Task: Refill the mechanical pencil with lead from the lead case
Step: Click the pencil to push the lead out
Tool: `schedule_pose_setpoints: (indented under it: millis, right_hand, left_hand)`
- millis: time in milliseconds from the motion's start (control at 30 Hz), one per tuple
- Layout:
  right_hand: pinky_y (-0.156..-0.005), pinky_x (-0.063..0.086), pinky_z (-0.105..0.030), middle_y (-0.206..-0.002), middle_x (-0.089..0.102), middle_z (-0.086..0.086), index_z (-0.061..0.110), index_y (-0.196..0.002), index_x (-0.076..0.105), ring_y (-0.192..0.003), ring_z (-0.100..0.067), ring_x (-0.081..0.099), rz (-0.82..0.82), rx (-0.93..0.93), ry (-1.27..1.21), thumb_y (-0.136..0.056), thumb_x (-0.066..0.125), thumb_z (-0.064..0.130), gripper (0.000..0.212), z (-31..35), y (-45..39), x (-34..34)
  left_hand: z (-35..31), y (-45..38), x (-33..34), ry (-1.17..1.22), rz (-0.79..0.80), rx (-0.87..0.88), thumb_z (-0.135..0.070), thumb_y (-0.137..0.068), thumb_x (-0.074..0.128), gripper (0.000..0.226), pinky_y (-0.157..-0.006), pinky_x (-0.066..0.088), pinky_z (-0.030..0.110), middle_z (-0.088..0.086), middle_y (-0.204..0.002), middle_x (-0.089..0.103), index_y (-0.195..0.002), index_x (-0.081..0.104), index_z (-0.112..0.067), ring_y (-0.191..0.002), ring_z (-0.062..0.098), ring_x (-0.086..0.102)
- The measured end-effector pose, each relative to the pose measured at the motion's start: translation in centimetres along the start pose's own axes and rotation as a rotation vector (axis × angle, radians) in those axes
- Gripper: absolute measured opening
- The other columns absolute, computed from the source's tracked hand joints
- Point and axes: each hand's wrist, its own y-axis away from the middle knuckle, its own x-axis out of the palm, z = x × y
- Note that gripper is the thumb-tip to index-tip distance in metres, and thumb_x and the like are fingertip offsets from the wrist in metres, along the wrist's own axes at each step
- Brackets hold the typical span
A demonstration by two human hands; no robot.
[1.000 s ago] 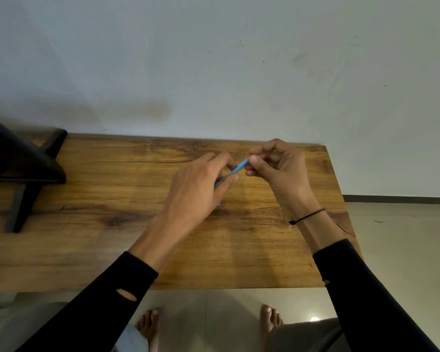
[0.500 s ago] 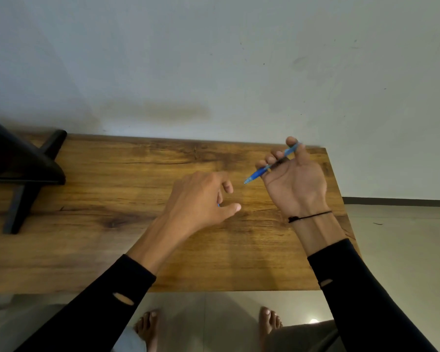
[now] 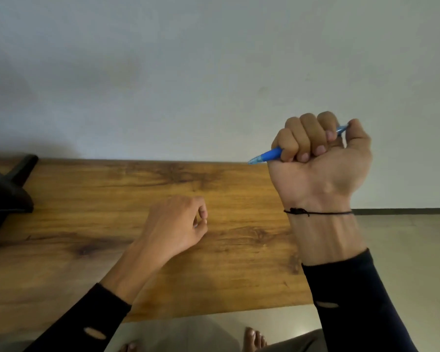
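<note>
Since half a second ago, we have lifted the blue mechanical pencil [image 3: 269, 155] higher, and our right hand [image 3: 320, 158] now closes around it in a full fist, where before it lay only across the fingertips. Its clear tip points to the left and a little down, out from the little-finger side; the other end shows just beside the thumb. It hangs in the air above the far right corner of the wooden table [image 3: 112, 199], in front of the pale wall [image 3: 188, 72].

We judge the pencil as light and stiff, a smooth plastic tube that can slip between dry fingers. The lead itself will be very thin and easy to break, so a fist is too rough for the filling; a grip near the middle of the barrel with thumb and two fingers seems better.

Our left hand [image 3: 175, 222] rests low over the table, fingers curled with thumb and forefinger touching; something small and bluish may be pinched there, but we cannot tell what. The lead case is not visible.

The table has a warm, grained surface with dark knots. At its left edge stands a black object [image 3: 5, 189] with angled legs.
</note>
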Motion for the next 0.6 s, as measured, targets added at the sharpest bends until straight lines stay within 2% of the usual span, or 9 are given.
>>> schedule_pose_setpoints:
  millis: [133,233,300,433,600]
  right_hand:
    - [-0.040,0.013,-0.021,-0.044,0.021,0.005,0.018,-0.057,0.030,-0.046,-0.013,0.008,0.093,-0.054,-0.014,-0.105,0.026,0.038,0.053,0.8,1.0,4.2]
    - [-0.040,0.014,-0.021,-0.045,0.021,0.005,0.018,-0.060,0.029,-0.047,-0.013,0.008,0.134,-0.071,-0.023,-0.105,0.027,0.041,0.051,1.0,1.3,5.8]
    - [-0.039,0.014,-0.021,-0.045,0.021,0.005,0.018,-0.061,0.028,-0.046,-0.013,0.008,0.156,-0.082,-0.021,-0.105,0.027,0.041,0.050,1.0,1.5,6.1]
    - [-0.040,0.013,-0.021,-0.045,0.020,0.005,0.019,-0.062,0.026,-0.046,-0.013,0.007,0.172,-0.112,-0.010,-0.105,0.025,0.039,0.048,0.7,1.7,6.3]
    - [-0.038,0.015,-0.020,-0.044,0.022,0.005,0.018,-0.062,0.026,-0.046,-0.012,0.008,0.199,-0.115,0.001,-0.107,0.024,0.041,0.050,0.4,2.1,6.5]
  left_hand:
    - [-0.2,0.3,-0.2,-0.026,0.020,-0.014,-0.045,-0.095,0.067,0.006,-0.061,0.045,0.025,-0.021,-0.070,0.063,-0.094,0.064,-0.040,-0.067,0.000,0.058]
    - [-0.1,0.2,-0.6,-0.023,0.034,-0.028,-0.045,-0.097,0.066,0.006,-0.068,0.056,0.027,-0.020,-0.074,0.064,-0.097,0.065,-0.039,-0.070,0.001,0.061]
    - [0.0,0.2,-0.7,-0.026,0.028,-0.022,-0.044,-0.098,0.065,0.006,-0.071,0.058,0.028,-0.020,-0.072,0.063,-0.098,0.066,-0.039,-0.069,0.002,0.061]
    - [-0.1,0.2,-0.6,-0.032,0.036,-0.011,-0.045,-0.098,0.065,0.006,-0.063,0.050,0.023,-0.021,-0.070,0.060,-0.096,0.065,-0.040,-0.065,-0.001,0.059]
    - [0.2,0.2,-0.3,-0.067,0.077,-0.061,-0.048,-0.096,0.063,0.011,-0.062,0.039,0.027,-0.020,-0.075,0.057,-0.097,0.064,-0.037,-0.084,0.008,0.068]
